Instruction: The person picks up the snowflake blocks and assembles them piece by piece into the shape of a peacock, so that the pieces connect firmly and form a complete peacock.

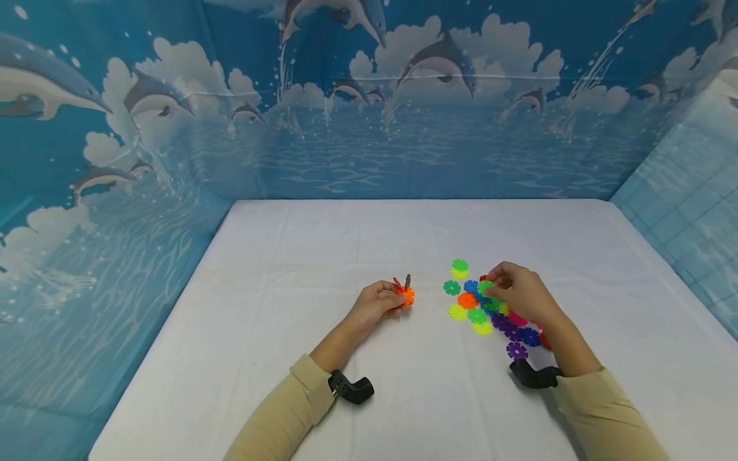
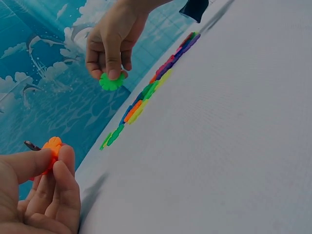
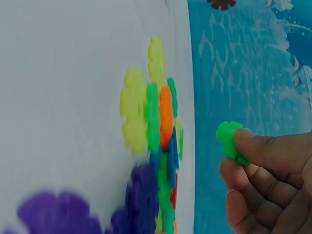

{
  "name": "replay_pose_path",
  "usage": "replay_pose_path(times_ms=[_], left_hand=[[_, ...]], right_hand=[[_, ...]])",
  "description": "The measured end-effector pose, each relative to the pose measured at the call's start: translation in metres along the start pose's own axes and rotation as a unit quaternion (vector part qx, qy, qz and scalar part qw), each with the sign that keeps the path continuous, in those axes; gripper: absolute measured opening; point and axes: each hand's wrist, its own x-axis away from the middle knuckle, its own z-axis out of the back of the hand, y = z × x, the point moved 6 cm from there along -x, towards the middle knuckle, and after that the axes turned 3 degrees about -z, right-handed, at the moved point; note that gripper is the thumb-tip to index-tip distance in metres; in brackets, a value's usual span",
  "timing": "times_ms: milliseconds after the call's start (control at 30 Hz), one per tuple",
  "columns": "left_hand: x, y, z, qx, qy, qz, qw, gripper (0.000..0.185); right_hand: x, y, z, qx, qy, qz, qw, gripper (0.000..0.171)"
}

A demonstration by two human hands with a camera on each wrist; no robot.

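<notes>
Left hand pinches an orange disc; right hand, a green disc. Picking looks done; next likely calls for a carry toward nine o'clock.

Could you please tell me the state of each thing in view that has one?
Orange flower-shaped plastic disc: held above the white cloth, a dark piece jutting beside it.
Bright green flower-shaped plastic disc: held in the air, apart from the pile.
Multicoloured pile of flower-shaped plastic discs: spread out, some overlapping.
White cloth: spread, faintly creased.
Left grip: pinching the orange disc.
Right grip: pinching the green disc.
</notes>
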Motion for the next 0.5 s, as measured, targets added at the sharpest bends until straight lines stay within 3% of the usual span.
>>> replay_pose_path(times_ms=[500], left_hand=[[-0.001,0.0,-0.001,-0.012,0.0,-0.011,0.9999,0.01]], right_hand=[[-0.008,-0.057,-0.047,-0.065,-0.012,0.095,0.993,0.016]])
